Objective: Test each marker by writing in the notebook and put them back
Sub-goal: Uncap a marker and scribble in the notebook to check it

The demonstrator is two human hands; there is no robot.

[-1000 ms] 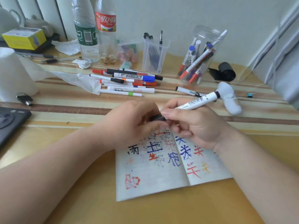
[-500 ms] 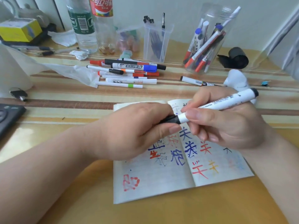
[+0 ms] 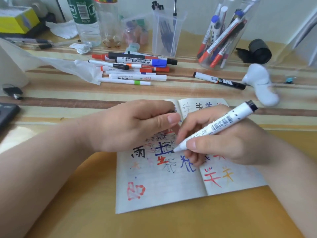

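Note:
An open notebook lies on the desk, its pages covered in red, blue, black and orange marks. My right hand grips a white marker with a black end, its uncapped tip down on the left page. My left hand is curled just left of it, above the page, with a dark cap barely showing inside the fingers. Several loose markers lie in a pile behind the notebook. A clear jar at the back right holds several more markers.
A single black-and-white marker lies right of the pile, beside a white fan-like object. Bottles, a clear pen box, crumpled plastic, a black roll and a dark device ring the desk.
The cap has come off the marker into my left hand. My right hand has tilted the marker tip down onto the left page. The view has dropped closer to the notebook.

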